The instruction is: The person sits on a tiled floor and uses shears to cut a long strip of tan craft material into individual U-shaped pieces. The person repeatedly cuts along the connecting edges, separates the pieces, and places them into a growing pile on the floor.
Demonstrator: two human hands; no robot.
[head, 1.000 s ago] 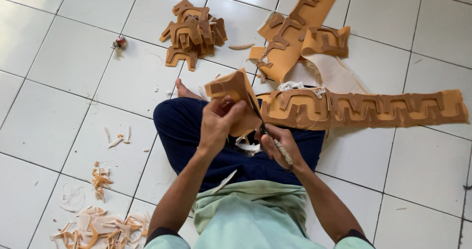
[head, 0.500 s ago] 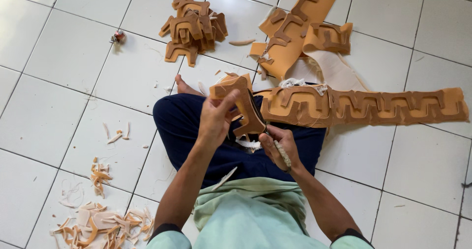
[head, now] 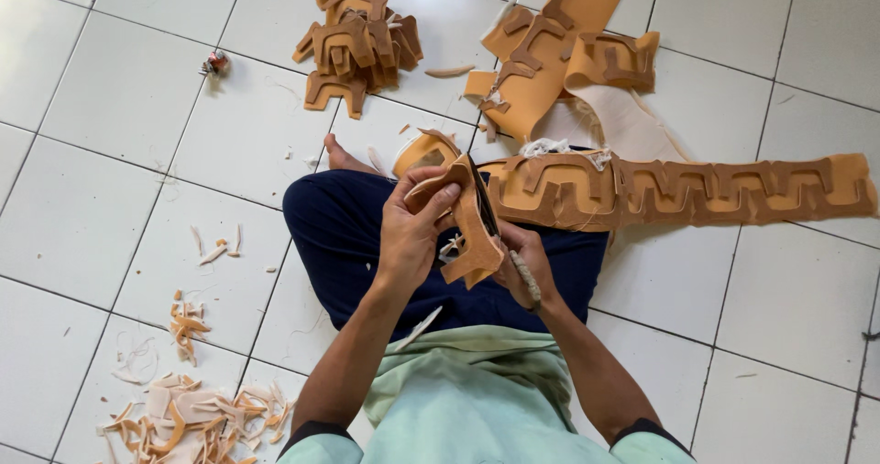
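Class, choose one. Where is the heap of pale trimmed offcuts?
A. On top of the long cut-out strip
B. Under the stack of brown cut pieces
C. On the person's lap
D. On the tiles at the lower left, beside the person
D: the offcuts lie on the white tiled floor at lower left.

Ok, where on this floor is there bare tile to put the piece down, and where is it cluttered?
Bare tile lies right of the right hand, below the long cut strip. More lies far left, between the small object and the trimmings. Crowded: ahead of the left hand, around the stack of cut shapes and the folded sheet.
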